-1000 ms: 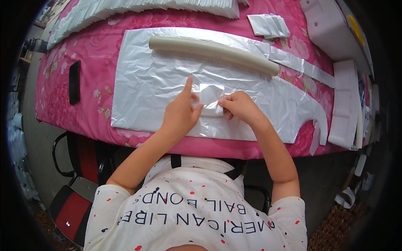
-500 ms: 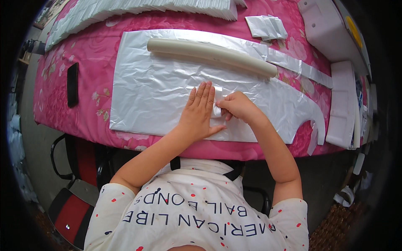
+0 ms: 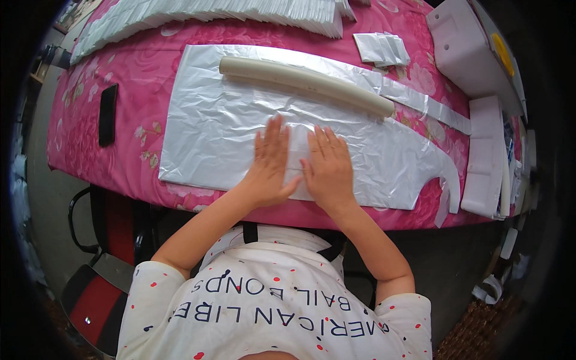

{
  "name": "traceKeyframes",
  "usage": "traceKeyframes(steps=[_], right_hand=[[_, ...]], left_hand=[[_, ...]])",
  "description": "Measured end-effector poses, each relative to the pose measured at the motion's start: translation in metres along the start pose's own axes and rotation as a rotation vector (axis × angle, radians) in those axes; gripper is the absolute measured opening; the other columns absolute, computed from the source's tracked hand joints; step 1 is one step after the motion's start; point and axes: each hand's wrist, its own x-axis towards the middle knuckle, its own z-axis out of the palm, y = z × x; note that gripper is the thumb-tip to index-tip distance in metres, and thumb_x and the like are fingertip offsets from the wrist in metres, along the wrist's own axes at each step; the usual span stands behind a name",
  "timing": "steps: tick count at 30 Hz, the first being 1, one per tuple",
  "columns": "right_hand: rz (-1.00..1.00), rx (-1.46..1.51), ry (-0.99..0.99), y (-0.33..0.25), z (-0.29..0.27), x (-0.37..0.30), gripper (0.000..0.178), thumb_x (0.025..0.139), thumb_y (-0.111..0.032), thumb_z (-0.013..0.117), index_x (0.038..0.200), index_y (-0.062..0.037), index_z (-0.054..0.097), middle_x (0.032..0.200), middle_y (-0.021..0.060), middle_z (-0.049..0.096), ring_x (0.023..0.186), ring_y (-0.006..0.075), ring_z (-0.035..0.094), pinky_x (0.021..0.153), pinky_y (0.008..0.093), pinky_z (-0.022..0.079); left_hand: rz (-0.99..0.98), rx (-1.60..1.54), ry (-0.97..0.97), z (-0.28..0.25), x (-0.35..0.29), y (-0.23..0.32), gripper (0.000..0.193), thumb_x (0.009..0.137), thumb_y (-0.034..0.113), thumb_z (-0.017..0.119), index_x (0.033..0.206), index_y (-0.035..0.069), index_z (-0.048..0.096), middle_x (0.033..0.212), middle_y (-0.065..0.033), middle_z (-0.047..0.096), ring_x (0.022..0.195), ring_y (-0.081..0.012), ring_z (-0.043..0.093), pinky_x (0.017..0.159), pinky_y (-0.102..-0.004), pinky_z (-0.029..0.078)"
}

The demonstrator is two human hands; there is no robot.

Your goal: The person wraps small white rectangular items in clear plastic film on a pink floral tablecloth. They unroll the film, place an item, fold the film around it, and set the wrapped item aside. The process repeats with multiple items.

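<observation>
A thin, whitish plastic apron [image 3: 204, 132] lies spread over the table, with a curved cut-out and straps at its right end. Flat on its near middle part rests my left hand [image 3: 269, 165], fingers stretched out. My right hand [image 3: 330, 171] lies beside it, palm down and fingers extended, the two thumbs close together. Neither hand grips anything. Whether a small folded piece sits under the palms cannot be seen. Beyond my fingers a long beige tube [image 3: 306, 84] lies across the plastic.
A pink flowered cloth [image 3: 78, 135] covers the table. At the left is a black phone [image 3: 107, 115]. Along the far edge runs a long row of folded white packets [image 3: 210, 13]. A few folded plastic pieces [image 3: 382, 49] lie far right, near a white foam box [image 3: 465, 48].
My right hand has let go of the small folded piece it pinched and now lies flat, fingers extended. My left hand has moved slightly left, its fingers more spread.
</observation>
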Motion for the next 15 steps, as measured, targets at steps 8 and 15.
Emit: traceKeyframes(steps=[8,15], right_hand=[[0.079,0.111,-0.101,-0.014,0.049,0.030,0.074,0.082,-0.039,0.056,0.136,0.0041,0.028,0.144,0.0179,0.026,0.135,0.0294,0.021,0.110,0.0431,0.015],[0.085,0.063,-0.132,-0.018,0.056,0.028,0.079,0.083,-0.040,0.056,0.138,0.0043,0.022,0.147,0.0176,0.018,0.136,0.0308,0.017,0.110,0.0438,0.013]], left_hand=[[-0.151,-0.366,0.043,-0.071,-0.101,-0.008,0.058,0.082,0.021,0.050,0.131,-0.005,0.034,0.132,-0.0217,0.041,0.123,-0.0356,0.038,0.103,-0.0414,0.027],[-0.572,-0.897,-0.164,-0.067,-0.161,0.004,0.034,0.090,0.015,0.046,0.116,-0.005,0.053,0.108,-0.0162,0.061,0.099,-0.0224,0.059,0.089,-0.0312,0.044]])
